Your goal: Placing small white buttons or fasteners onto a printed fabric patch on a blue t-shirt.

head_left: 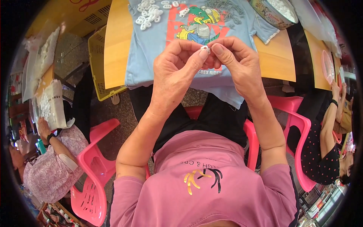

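Observation:
Between the thumb and fingers of my left hand (pixel 174 70) is a small white plastic piece (pixel 205 48), an oval with holes in it. My right hand (pixel 240 66) meets it from the other side, thumb and forefinger pinched together at the piece's edge; whatever lies inside that pinch is hidden. Both hands are above a light-blue printed T-shirt (pixel 145 62) spread over the table's edge. A loose heap of similar white plastic pieces (pixel 149 16) lies on the shirt at the far left. Small grey parts (pixel 230 13) are scattered at its far right.
A round tin (pixel 264 15) of white bits stands at the back right of the wooden table (pixel 117 49). A yellow crate (pixel 99 64) is left of it. Pink chairs (pixel 94 166) flank me, with one person working at left (pixel 53 162) and another at right (pixel 321 151).

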Demonstrator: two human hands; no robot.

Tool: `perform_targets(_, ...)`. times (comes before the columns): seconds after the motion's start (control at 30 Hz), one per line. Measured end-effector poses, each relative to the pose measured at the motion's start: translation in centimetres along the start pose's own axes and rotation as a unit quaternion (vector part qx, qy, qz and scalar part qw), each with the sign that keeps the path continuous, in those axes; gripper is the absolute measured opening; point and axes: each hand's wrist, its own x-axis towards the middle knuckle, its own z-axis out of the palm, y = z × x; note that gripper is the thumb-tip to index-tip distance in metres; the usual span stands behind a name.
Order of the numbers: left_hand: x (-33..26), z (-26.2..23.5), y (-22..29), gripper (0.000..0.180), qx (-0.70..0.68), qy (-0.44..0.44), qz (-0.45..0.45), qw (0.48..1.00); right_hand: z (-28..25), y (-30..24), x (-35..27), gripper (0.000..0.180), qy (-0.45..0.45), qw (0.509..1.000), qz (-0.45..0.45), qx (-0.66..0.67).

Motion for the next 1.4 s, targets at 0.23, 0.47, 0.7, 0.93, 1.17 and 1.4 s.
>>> perform_targets(0.23, -0.1, -0.1, 0.1, 0.016, -0.013, 0.005, -0.007, 1.000, 0.5, 0.0, -0.1, 0.018, 0.011, 0.999, -0.014, -0.035)
perform_targets(0.47, -0.3, 0.1, -0.4, 0.013, 0.026, 0.032, 0.032, 0.999, 1.2, 0.2, -0.2, 0.014, 0.029, 0.997, -0.047, -0.062)
perform_targets(0.7, 0.4, -0.4, -1.5, 0.015, 0.015, 0.050, -0.020, 0.998, 0.8, 0.9, 0.5, 0.013, 0.038, 0.993, 0.005, -0.113)
perform_targets(0.93, 0.4, -0.9, -0.1, 0.020, -0.040, 0.025, -0.056, 0.997, -0.5, -0.4, 1.1, 0.012, -0.023, 0.977, -0.083, -0.194)
perform_targets(1.17, 0.2, -1.1, -0.5, 0.020, -0.019, 0.002, -0.043, 0.999, -1.6, -1.6, 1.9, 0.009, -0.078, 0.905, -0.220, -0.355)
perform_targets(1.4, -0.4, -0.9, 0.4, 0.017, 0.032, -0.010, -0.041, 0.999, -1.2, -2.3, 1.9, 0.012, -0.100, 0.878, -0.278, -0.375)
